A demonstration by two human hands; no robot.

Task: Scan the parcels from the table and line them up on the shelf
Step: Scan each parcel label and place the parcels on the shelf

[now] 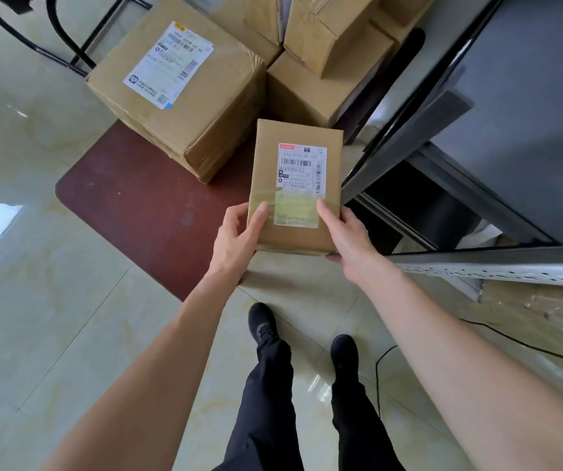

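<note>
Four more boxes sit stacked at the upper middle of the frame, the biggest box (178, 93) on a dark red mat (137, 205). At centre, one small parcel (295, 185) is clamped between two hands: left hand (236, 239) on its lower left edge, right hand (348, 236) on its lower right. Open floor (35, 266) spreads left; the grey shelf (477, 260) edge lies just right.

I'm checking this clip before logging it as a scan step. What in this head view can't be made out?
- Small parcel label: the print is too small and blurred to read.
- Its underside: hidden by the box itself, the left hand and the right hand.
- Scanner: none in view.
- Stacked boxes: cut off by the top edge.
- Shelf: cut off at the right edge.
</note>
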